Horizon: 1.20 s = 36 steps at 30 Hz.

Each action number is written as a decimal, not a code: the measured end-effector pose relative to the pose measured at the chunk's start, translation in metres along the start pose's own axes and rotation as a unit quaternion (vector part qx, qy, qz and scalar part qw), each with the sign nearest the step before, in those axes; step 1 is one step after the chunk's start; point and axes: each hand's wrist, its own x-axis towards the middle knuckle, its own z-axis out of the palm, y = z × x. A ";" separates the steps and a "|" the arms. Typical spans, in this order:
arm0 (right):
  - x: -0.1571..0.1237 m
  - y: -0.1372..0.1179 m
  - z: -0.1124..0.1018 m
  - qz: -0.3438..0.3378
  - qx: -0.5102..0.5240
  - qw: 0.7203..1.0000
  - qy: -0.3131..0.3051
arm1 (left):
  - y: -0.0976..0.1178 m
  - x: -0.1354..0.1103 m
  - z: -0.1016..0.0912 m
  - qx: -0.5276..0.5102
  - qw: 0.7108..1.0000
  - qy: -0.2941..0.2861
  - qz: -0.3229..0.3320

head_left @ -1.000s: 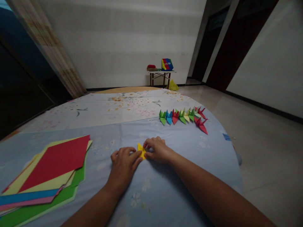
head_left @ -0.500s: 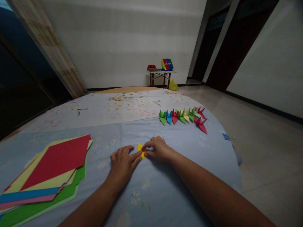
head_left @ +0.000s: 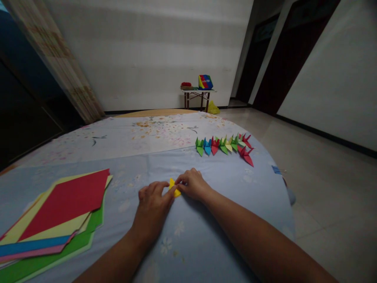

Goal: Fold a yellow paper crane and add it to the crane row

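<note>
A small folded yellow paper piece (head_left: 173, 187) lies on the light blue cloth (head_left: 206, 236) in the middle of the table. My left hand (head_left: 153, 205) presses on its left side with the fingers curled over it. My right hand (head_left: 193, 184) pinches its right side with closed fingers. Only a small tip of the yellow paper shows between the two hands.
A stack of coloured paper sheets (head_left: 55, 212), red on top, lies at the left. A row of several folded paper cranes (head_left: 224, 146) sits at the far right of the table. A small table (head_left: 197, 96) with a colourful box stands by the far wall.
The hands have drawn closer over the yellow paper, which shows less than before. The view has shifted slightly.
</note>
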 end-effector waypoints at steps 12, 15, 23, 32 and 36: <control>0.002 0.007 0.002 -0.015 0.008 1.000 -0.016 | 0.030 -0.011 -0.004 -0.015 0.990 -0.138 0.005; 0.003 0.009 0.002 -0.016 0.010 1.000 -0.022 | 0.029 -0.009 -0.006 -0.023 0.988 -0.150 0.006; -0.004 0.004 -0.004 -0.066 -0.009 0.998 0.001 | 0.032 -0.011 -0.009 -0.032 0.988 -0.151 0.001; -0.005 0.007 -0.009 -0.136 -0.045 0.986 -0.085 | 0.034 -0.018 -0.007 -0.030 0.984 -0.178 0.003; 0.006 0.007 -0.009 -0.113 -0.078 0.988 -0.069 | 0.034 -0.019 -0.007 -0.037 0.983 -0.179 0.001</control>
